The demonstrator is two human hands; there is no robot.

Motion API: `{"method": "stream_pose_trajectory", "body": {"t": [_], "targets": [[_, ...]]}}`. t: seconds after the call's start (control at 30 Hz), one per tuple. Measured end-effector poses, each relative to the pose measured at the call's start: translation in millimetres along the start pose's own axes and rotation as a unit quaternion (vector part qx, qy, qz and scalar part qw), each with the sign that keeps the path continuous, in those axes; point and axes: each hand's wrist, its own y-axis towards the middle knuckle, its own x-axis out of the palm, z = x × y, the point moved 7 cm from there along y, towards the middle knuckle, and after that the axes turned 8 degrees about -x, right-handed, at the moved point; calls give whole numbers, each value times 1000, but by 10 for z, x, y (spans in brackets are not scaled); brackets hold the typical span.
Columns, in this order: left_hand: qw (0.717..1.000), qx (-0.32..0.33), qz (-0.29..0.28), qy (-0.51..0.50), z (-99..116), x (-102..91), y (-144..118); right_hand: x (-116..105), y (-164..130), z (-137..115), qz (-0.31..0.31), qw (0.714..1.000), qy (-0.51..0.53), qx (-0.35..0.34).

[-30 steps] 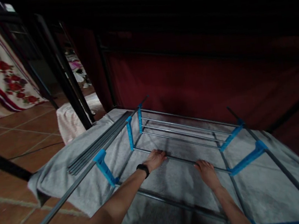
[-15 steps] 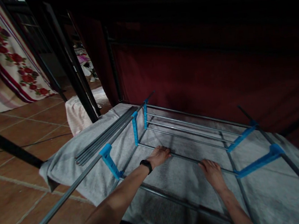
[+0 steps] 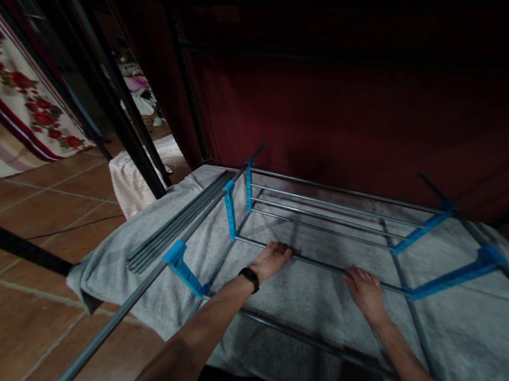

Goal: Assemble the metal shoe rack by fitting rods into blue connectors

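A rack frame of grey metal tubes joined by blue plastic brackets lies on a grey blanket (image 3: pixel 342 303). One cross tube (image 3: pixel 318 263) runs between a blue bracket (image 3: pixel 230 212) on the left and another blue bracket (image 3: pixel 455 275) on the right. My left hand (image 3: pixel 272 260), a black band on its wrist, is closed over this tube left of its middle. Further right along the same tube, my right hand (image 3: pixel 364 291) is closed over it too. The fingertips of both hands are partly hidden behind the tube.
Several loose metal tubes (image 3: pixel 179 221) lie side by side on the blanket at left. Thinner rods (image 3: pixel 327 215) span the frame's far part. A dark red cloth (image 3: pixel 319 114) hangs behind. Black posts (image 3: pixel 121 108) stand at left, near a floral curtain (image 3: pixel 36 112) above the tiled floor (image 3: pixel 25 330).
Both hands stay on the same tube. The right end of the frame and my right hand appear slightly further right, and the view has shifted a little.
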Motion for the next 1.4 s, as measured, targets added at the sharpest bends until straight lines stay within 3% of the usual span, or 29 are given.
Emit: {"method": "stream_pose_trajectory", "body": {"t": [0.3, 0.43, 0.53, 0.7, 0.87, 0.97, 1.07, 1.13, 1.27, 1.4], "targets": [[997, 62, -19, 51, 115, 2, -45, -69, -10, -70, 17, 1000, 2, 5], [995, 71, -19, 60, 108, -17, -70, -176, -75, -176, 66, 997, 46, -6], [994, 90, -21, 65, 109, -38, -110, -213, -185, -208, 99, 987, 118, 37], [979, 139, 1, 151, 132, -69, -235, -44, -342, -220, 64, 944, 304, 109], [991, 36, 63, 110, -60, -292, -356, 12, -387, -91, 86, 901, 381, 191], [991, -67, 106, -35, -298, -491, -418, 42, -431, 36, 86, 854, 438, 268], [947, -185, 156, -211, -608, -613, -472, 129, -534, 144, 78, 762, 546, 338], [909, -251, 166, -288, -781, -601, -491, 181, -589, 203, 79, 716, 597, 353], [826, -347, 153, -417, -995, -471, -494, 259, -624, 358, 102, 695, 618, 352], [759, -383, 164, -499, -1078, -446, -431, 352, -636, 563, 137, 676, 610, 389]]}}
